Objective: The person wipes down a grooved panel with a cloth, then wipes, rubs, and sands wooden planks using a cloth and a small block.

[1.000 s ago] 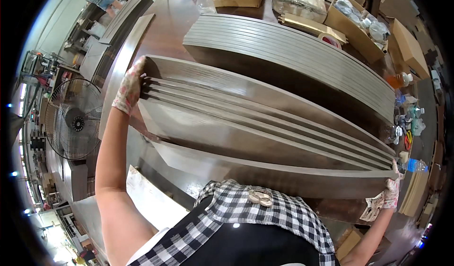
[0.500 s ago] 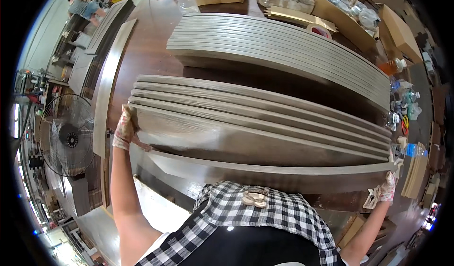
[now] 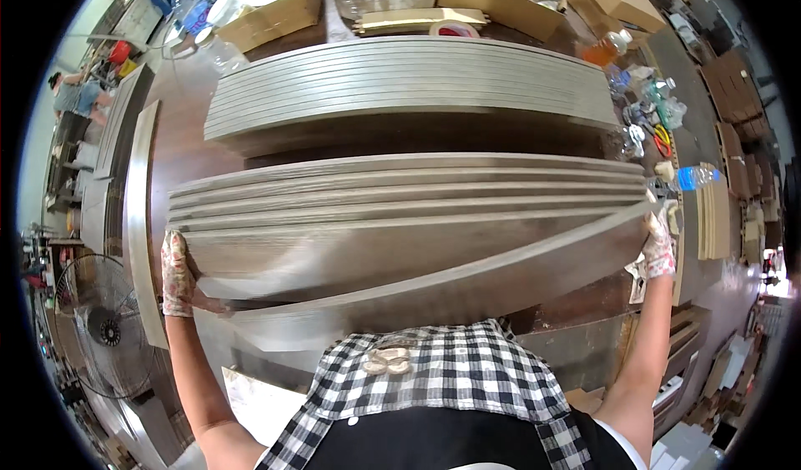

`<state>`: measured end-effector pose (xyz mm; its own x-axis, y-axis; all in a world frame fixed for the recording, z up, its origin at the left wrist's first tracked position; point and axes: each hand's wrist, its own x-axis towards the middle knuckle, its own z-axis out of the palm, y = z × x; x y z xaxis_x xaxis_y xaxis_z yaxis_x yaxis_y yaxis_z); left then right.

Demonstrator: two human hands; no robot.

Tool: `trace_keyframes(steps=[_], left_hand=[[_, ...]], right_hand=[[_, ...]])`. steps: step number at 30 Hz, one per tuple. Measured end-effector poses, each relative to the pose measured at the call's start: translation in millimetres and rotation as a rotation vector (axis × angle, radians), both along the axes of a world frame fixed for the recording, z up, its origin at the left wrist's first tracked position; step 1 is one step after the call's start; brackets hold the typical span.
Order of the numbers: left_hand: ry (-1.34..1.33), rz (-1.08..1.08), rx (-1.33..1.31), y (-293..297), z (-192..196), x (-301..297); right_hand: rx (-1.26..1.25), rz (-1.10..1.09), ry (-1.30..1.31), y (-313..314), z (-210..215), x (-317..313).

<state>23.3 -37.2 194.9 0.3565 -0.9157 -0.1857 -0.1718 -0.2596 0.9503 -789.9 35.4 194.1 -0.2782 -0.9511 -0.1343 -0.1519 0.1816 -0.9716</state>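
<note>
A fanned row of long grey-brown boards (image 3: 400, 245) stretches across the table in front of me, top edges staggered. Its foremost board (image 3: 467, 290) slants, its left end nearer my body and its right end close to the others. My left hand (image 3: 177, 276), in a patterned glove, lies along the row's left end, fingers extended, thumb side reaching toward the foremost board's left end. At the right end, my right hand (image 3: 659, 249), also gloved, grips the foremost board's corner; its fingertips are partly hidden. A tight stack of similar boards (image 3: 409, 78) lies behind.
Tape (image 3: 455, 30) and cardboard boxes (image 3: 501, 7) sit at the back. An orange-filled bottle (image 3: 607, 48), plastic bottles and a blue-labelled bottle (image 3: 697, 177) line the right. A long board (image 3: 142, 219) and a fan (image 3: 107, 326) are left. Another person (image 3: 79, 94) is far left.
The view has swung, shifting the scene leftward and tilting it. The foremost board's right end now sits higher, closer to the row, and its left end lower. Both hands stay at the ends.
</note>
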Motion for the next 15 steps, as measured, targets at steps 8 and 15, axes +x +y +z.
trace_keyframes(steps=[8,15], left_hand=[[0.146,-0.189,0.155,-42.7,30.9,-25.5],[0.150,-0.185,0.222,-37.4,2.5,14.4]], right_hand=[[0.156,-0.036,0.210,-51.5,22.9,32.2],[0.295,-0.019,0.103,-55.7,35.1,55.0]])
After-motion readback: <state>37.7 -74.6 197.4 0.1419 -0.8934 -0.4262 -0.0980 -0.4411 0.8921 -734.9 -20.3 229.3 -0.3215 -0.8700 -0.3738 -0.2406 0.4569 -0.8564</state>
